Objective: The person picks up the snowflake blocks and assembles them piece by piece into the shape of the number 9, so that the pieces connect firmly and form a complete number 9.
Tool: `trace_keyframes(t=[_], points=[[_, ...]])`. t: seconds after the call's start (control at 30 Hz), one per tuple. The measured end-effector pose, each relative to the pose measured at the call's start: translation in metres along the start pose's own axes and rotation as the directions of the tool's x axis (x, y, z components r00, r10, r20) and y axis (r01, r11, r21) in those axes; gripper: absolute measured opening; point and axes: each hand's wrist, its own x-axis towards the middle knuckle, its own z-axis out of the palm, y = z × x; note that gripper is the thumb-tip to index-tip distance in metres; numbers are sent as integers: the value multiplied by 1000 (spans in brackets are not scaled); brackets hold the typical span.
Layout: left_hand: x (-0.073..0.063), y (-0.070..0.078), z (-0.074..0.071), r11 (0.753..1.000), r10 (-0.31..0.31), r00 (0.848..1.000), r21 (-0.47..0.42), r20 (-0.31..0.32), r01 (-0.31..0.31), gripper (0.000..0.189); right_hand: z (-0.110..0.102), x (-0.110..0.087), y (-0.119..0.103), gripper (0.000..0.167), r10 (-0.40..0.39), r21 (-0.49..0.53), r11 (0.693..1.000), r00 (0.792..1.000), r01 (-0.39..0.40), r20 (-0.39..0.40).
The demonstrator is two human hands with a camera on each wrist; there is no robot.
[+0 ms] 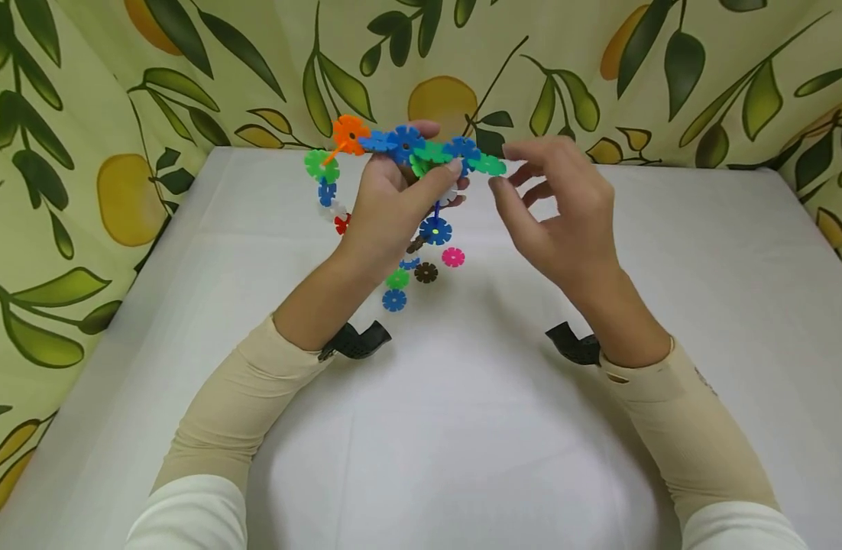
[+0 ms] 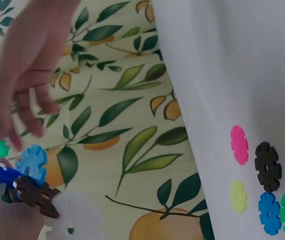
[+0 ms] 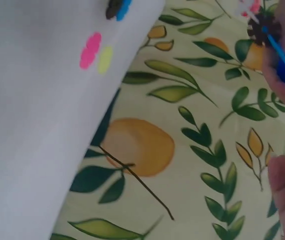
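In the upper middle of the head view, the left hand [image 1: 386,205] grasps a chain of slotted, flower-shaped plastic discs [image 1: 405,143] in many colours, its thumb pressed over the green and blue pieces. The chain runs sideways through the grip: at its left, an orange slotted plastic disc [image 1: 349,133] sits beyond the hand, with green, blue, whitish and red pieces trailing below it; at its right, a green slotted plastic disc [image 1: 490,165] juts toward the right hand [image 1: 565,202]. That hand is free, its fingers loosely bent and spread around the jutting end; whether a fingertip touches it is hard to tell. Further discs hang under the left palm, among them a blue one with a yellow-looking centre [image 1: 435,231]. On the smooth white tabletop [image 1: 462,435], in the middle of the frame, lie a round, notched pink plastic disc [image 1: 453,257], a brown one [image 1: 425,273], a green one [image 1: 396,279] and a blue one [image 1: 394,300]; the left wrist view also shows a pale yellow one [image 2: 238,196] beside them. Behind, creased cream fabric [image 1: 270,46] carries printed leaves and orange fruit.
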Motion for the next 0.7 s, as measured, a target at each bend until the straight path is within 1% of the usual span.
trace_keyframes(t=[0.03, 0.1, 0.27, 0.33, 0.43, 0.5, 0.7], points=[[0, 0, 1, 1000, 2, 1000, 20, 6, -2, 38, -2, 1, -2, 30, -34, -8, 999, 999, 34, -19], [-1, -1, 3, 999, 6, 1000, 54, 26, -7, 39, -5, 3, -6, 29, -94, -31, 995, 995, 92, -36], [-3, 1, 3, 998, 7, 998, 58, 60, -10, 39, -4, 4, -10, 15, -204, -92, 976, 978, 198, -53], [-3, 2, 2, 998, 0, 998, 55, 67, -3, 40, -3, 3, -10, 14, -247, -89, 966, 968, 243, -40], [-4, 4, 1, 998, -15, 996, 64, 84, 10, 41, -4, 3, -9, 14, -298, -72, 952, 954, 298, 0], [-4, 4, 1, 997, -27, 995, 81, 100, 19, 41, -6, 3, -8, 15, -308, -43, 950, 951, 308, 11], [-4, 3, 2, 993, -69, 984, 107, 162, 52, 43, -15, 4, -2, 13, -290, 97, 953, 957, 287, 17]])
